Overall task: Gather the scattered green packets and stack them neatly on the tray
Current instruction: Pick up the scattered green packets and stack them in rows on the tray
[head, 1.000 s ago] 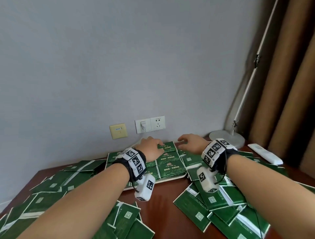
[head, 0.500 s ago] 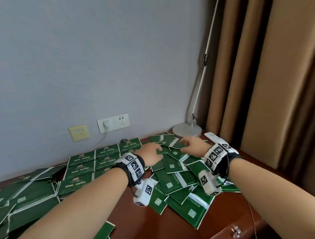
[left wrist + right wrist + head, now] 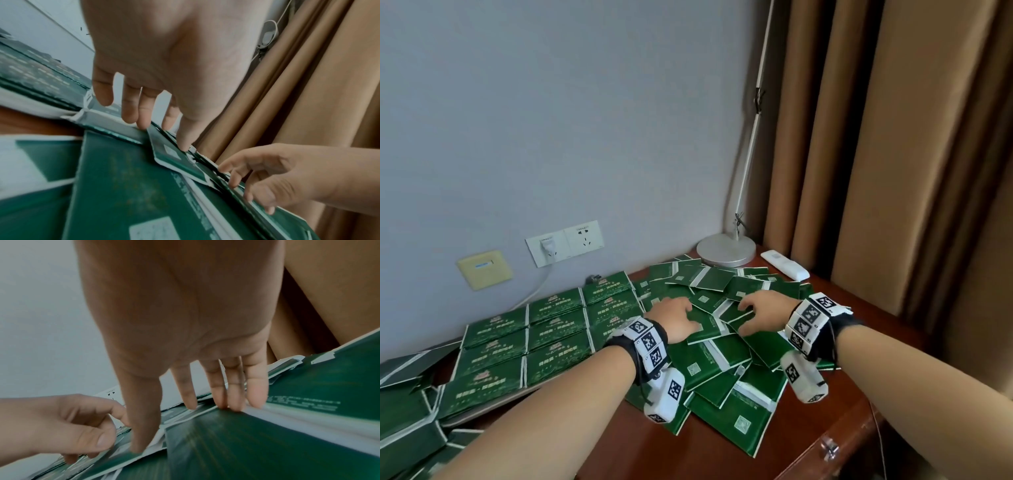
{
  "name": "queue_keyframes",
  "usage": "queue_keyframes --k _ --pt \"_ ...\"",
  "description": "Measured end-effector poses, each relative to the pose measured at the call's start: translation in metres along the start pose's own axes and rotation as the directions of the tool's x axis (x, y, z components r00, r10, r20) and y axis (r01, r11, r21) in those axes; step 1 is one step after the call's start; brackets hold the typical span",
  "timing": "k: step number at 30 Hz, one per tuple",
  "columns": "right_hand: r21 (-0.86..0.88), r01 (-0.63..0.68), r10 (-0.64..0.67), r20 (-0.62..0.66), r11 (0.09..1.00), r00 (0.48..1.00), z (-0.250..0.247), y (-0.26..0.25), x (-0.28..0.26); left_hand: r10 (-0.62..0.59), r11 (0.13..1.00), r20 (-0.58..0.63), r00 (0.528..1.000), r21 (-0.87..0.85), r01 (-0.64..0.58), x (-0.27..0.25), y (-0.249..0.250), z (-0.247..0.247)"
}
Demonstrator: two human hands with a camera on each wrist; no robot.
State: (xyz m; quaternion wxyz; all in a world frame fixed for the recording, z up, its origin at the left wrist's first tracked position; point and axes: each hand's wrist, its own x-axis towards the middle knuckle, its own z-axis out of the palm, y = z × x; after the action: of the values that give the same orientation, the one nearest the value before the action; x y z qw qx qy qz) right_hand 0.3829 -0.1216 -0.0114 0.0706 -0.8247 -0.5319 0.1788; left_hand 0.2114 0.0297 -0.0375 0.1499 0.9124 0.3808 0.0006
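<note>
Both hands are down on a big messy pile [image 3: 722,363] of green packets on the right part of the brown table [image 3: 619,445]. The left hand [image 3: 674,318] has its fingers spread and a little bent. Its fingertips [image 3: 144,123] touch the packets and its thumb presses on the edge of one small packet [image 3: 174,155]. It grips nothing that I can see. The right hand [image 3: 763,311] is just beside it, also spread out, with its fingertips [image 3: 234,402] pushing down on the packets. Its thumb [image 3: 141,431] touches a packet too. It holds nothing.

To the left of the pile sits the tray [image 3: 493,407]. Neat rows of packets [image 3: 548,335] lie flat on it, side by side. More loose packets [image 3: 407,421] lie at the far left of the table.

At the back corner stands a lamp [image 3: 726,248] with a round base. A white remote [image 3: 784,269] lies next to it. On the wall are two sockets [image 3: 565,241], one with a plug in it, and a yellow plate [image 3: 484,269]. Brown curtains [image 3: 893,154] hang on the right.
</note>
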Motion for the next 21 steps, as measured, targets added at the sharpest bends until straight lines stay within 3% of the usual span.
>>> queue_keyframes --k 5,15,21 --pt "-0.063 -0.038 0.047 0.137 0.997 0.989 0.003 -0.005 0.001 -0.029 0.998 0.026 0.999 -0.058 0.031 0.005 -0.002 0.010" --pt "-0.125 -0.052 0.062 0.081 0.991 0.995 0.014 -0.006 0.000 -0.077 0.973 0.025 0.997 -0.216 0.080 0.003 0.002 0.021" --pt "-0.079 -0.048 0.053 0.066 0.996 0.996 0.010 -0.005 -0.002 -0.101 0.957 -0.044 0.994 -0.278 0.085 0.000 0.006 0.022"
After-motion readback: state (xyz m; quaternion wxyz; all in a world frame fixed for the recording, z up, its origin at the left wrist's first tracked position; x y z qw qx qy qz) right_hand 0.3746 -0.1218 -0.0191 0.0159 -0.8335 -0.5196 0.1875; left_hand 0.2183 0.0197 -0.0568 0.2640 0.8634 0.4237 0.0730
